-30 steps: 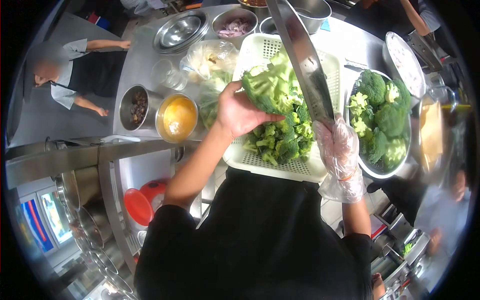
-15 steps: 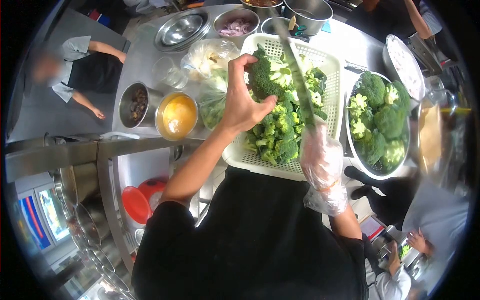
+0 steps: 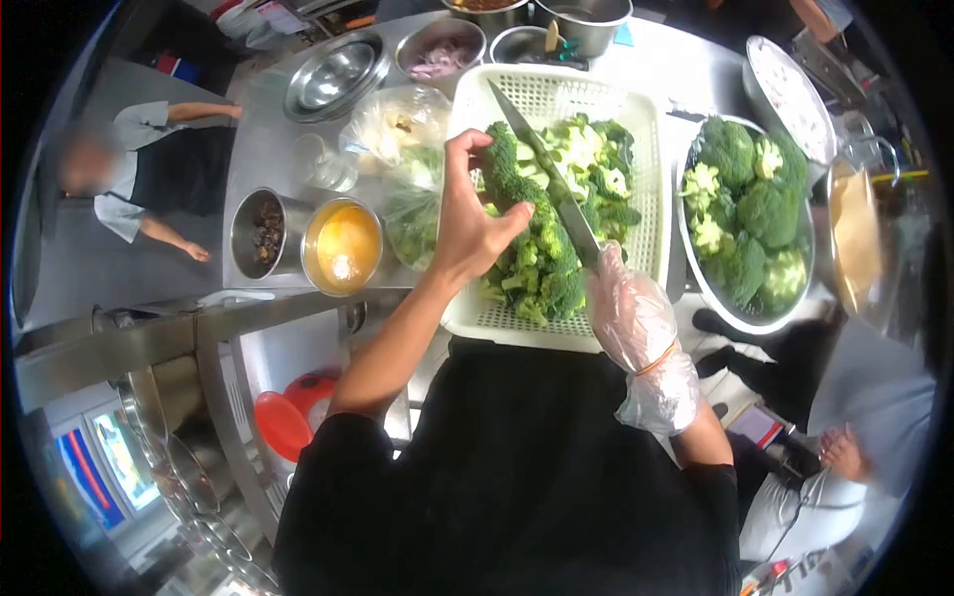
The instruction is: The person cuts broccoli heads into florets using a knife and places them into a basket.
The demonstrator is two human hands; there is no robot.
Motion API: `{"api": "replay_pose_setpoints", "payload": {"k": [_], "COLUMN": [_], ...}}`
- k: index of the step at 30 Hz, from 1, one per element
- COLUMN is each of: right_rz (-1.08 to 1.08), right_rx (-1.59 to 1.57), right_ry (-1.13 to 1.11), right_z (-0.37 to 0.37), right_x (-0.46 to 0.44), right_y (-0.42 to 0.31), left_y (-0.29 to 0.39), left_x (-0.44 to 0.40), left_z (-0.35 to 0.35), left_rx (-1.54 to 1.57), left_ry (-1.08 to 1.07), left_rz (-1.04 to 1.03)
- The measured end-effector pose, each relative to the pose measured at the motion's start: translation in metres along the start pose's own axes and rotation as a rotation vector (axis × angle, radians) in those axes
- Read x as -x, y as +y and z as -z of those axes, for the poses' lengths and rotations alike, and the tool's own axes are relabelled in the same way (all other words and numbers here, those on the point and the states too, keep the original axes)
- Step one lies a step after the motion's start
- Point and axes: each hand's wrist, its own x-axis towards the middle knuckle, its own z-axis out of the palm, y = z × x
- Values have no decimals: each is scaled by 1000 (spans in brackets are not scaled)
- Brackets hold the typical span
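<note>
My bare left hand point(image 3: 475, 214) grips a head of broccoli point(image 3: 505, 164) above a white perforated basket point(image 3: 648, 169). In my right hand point(image 3: 634, 308), covered by a clear plastic glove with a band at the wrist, is a long knife point(image 3: 558, 184). Its blade points up and to the left, close beside the broccoli head; whether it touches is hard to tell. Cut broccoli florets point(image 3: 542, 273) lie in the basket beneath both hands.
To the right is an oval bowl point(image 3: 686, 248) of broccoli heads. A pot of yellow liquid point(image 3: 343, 248), a pot of dark pieces point(image 3: 266, 230) and plastic bags point(image 3: 402, 119) stand left. A person point(image 3: 164, 169) is at far left, another point(image 3: 810, 507) at lower right.
The knife blade has come down and left, nearer the broccoli head. My left hand keeps its hold on the head. The whole view has shifted slightly.
</note>
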Motion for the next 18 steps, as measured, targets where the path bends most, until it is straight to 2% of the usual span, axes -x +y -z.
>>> {"api": "replay_pose_setpoints", "payload": {"k": [2,4,6,8,10,12,14,15,16,18], "right_rz": [62,-65,-51,-90,-144,-213,-290,-47,32,4], "right_rx": [108,-58,-58,-130,-88,-44,-94,-492,-400,-203], "right_ry": [22,34,101,-1,-91,-178,-318,88,124,93], "right_z": [5,8,7,13,17,19,17,-14,-31,-30], "right_x": [-1,-8,-3,5,7,-1,-36,-41,-48,-49], "right_y": [-4,-10,-13,-16,-17,-16,-13,3,13,13], "left_y": [-6,-8,-7,-16,-18,-19,0,17,55,57], "left_x": [-1,-4,-4,-5,-7,-4,-3,7,11,-2], "left_z": [-2,-2,-4,-2,-1,-7,-19,-40,-45,-31], "left_rx": [0,-8,102,85,151,80,18,-3,-140,-68], "left_ry": [-1,16,2,-27,0,0,-120,-138,-199,-126], "left_rz": [-9,-38,79,102,224,186,17,-110,-266,-303]}}
